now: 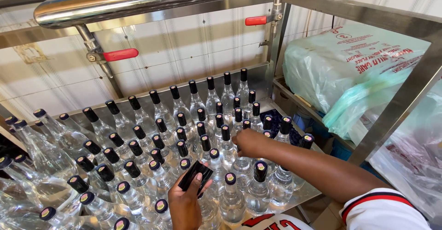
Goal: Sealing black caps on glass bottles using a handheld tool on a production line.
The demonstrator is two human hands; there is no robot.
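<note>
Nearest the camera, a stack of black caps [195, 175] is being pinched by the left hand [185, 203], thumb on top, fingers [202, 187] curled beneath. Further in, the right hand [249, 142] is being closed over a bottle top among clear glass bottles [231, 197] crowded on the steel desk [306, 194]; what its fingers are holding cannot be told.

Over on the right shelf sits a big bulging plastic bag [354, 59], pale green-white with red print across its face. Just below it, a clear plastic bag [410, 165] with faint red print sags at the right edge. No screens or signs in view.
</note>
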